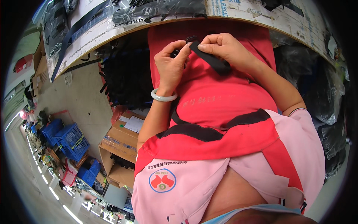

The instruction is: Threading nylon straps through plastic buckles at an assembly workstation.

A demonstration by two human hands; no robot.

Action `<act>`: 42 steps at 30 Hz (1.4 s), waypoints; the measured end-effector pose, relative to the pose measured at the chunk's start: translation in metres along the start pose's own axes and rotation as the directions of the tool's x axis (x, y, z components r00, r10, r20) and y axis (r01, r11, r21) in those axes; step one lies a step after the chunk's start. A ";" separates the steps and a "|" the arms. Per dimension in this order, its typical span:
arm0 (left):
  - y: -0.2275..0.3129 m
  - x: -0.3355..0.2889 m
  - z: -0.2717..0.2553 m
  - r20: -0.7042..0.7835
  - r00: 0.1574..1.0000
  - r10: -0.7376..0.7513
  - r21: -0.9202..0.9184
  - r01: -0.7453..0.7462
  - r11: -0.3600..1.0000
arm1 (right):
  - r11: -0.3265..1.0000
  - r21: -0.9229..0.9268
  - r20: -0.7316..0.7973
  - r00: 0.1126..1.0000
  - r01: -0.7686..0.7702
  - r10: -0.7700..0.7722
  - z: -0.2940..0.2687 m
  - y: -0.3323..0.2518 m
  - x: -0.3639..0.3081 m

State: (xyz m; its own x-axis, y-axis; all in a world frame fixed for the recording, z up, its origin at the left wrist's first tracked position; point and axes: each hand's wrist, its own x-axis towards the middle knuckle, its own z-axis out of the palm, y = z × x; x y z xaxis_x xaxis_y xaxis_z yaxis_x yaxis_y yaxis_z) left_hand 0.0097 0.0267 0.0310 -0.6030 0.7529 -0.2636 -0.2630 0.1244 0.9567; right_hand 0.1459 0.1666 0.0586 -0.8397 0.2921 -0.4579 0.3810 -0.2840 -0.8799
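Over the red apron (209, 89) on my lap, both hands work at a black webbing strap (213, 62). My left hand (168, 66) pinches a small black buckle-like piece (192, 39) at the strap's upper end, with the thumb against it. Another dark bit shows between those fingers, too hidden to name. My right hand (230, 51) grips the strap just below that piece, between thumb and forefinger. From there the strap's looped lower part slants down to the right beneath my right hand.
A worktop edge (179, 19) curves across the top, bearing clear bags of black parts (149, 9) and a dangling black strap (64, 56). An open cardboard box (121, 140) and blue crates (71, 140) stand at left. Dark plastic bags (317, 86) hang at right.
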 end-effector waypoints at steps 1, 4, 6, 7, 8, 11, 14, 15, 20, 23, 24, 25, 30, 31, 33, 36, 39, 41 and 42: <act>-0.001 -0.001 0.000 -0.001 1.000 0.028 0.030 -0.028 0.999 | 1.000 0.001 0.001 1.000 -0.002 0.002 0.001 0.005 0.003; -0.013 0.001 -0.002 -0.003 0.976 0.218 0.180 -0.214 0.960 | 0.968 0.250 -0.064 0.998 0.010 0.006 0.006 0.010 0.009; -0.016 0.004 -0.004 0.028 0.945 0.326 0.243 -0.323 0.915 | 0.954 0.299 -0.043 0.999 -0.008 0.021 0.007 0.006 0.009; -0.017 0.005 -0.005 0.069 0.901 0.428 0.302 -0.428 0.852 | 0.938 0.347 -0.024 0.999 -0.023 0.033 0.008 0.005 0.009; -0.017 0.005 -0.005 0.064 0.901 0.429 0.302 -0.427 0.852 | 0.939 0.344 -0.021 0.999 -0.025 0.034 0.009 0.006 0.010; -0.014 0.009 -0.004 0.102 0.811 0.576 0.386 -0.566 0.729 | 0.952 0.307 -0.069 0.998 0.020 0.002 0.009 0.011 0.015; -0.016 0.007 -0.006 0.202 0.748 0.631 0.442 -0.645 0.623 | 0.923 0.383 -0.068 0.997 0.047 -0.023 0.006 0.016 0.021; -0.018 0.005 -0.006 0.136 0.873 0.468 0.339 -0.485 0.806 | 0.923 0.383 -0.067 0.998 0.046 -0.022 0.003 0.017 0.022; -0.016 0.008 -0.010 0.268 0.906 -0.328 -0.392 0.413 0.822 | 0.962 0.122 -0.139 0.964 0.245 -0.227 0.002 0.039 0.030; -0.016 0.009 -0.004 0.205 0.935 -0.288 -0.438 0.351 0.827 | 0.827 -0.173 -0.205 0.801 0.535 -0.562 0.007 0.036 0.028; -0.014 0.009 -0.005 0.132 0.961 -0.244 -0.370 0.277 0.887 | 0.813 -0.106 -0.197 0.789 0.573 -0.582 0.013 0.022 0.019; -0.011 0.008 -0.004 0.129 0.961 -0.246 -0.373 0.277 0.886 | 0.793 -0.042 -0.198 0.773 0.608 -0.603 0.016 0.008 0.009; -0.007 0.003 0.001 -0.022 0.998 -0.067 -0.191 0.061 0.980 | 0.990 -0.068 -0.126 0.984 0.121 -0.129 0.003 -0.003 0.005; -0.007 0.001 0.001 -0.030 0.999 -0.044 -0.154 0.039 0.987 | 0.990 -0.068 -0.125 0.984 0.120 -0.128 0.003 -0.001 0.004; -0.009 0.000 0.003 -0.042 0.999 -0.021 -0.167 0.014 0.986 | 0.999 -0.031 -0.099 0.995 0.029 -0.032 0.003 0.004 0.003; -0.009 -0.002 0.005 -0.052 0.998 0.039 -0.144 -0.046 0.988 | 0.999 -0.031 -0.098 0.995 0.014 -0.017 0.001 0.006 0.007; -0.012 0.000 0.005 -0.019 0.985 0.170 -0.053 -0.171 0.984 | 0.997 0.035 -0.102 0.993 0.064 -0.060 0.001 0.011 0.016; -0.013 0.002 0.001 0.011 0.965 0.263 0.002 -0.263 0.965 | 0.990 0.090 -0.103 0.990 0.109 -0.100 0.004 0.010 0.019; -0.010 0.003 -0.002 0.012 0.985 0.173 -0.036 -0.172 0.984 | 0.984 0.167 -0.124 0.991 0.067 -0.047 0.005 0.008 0.020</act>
State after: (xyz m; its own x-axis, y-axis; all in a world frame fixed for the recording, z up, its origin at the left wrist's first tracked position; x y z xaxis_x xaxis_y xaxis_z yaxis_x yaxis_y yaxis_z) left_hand 0.0087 0.0266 0.0204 -0.6305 0.7706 -0.0928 -0.1823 -0.0308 0.9828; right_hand 0.1306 0.1651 0.0429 -0.8021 0.4158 -0.4287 0.2538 -0.4125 -0.8749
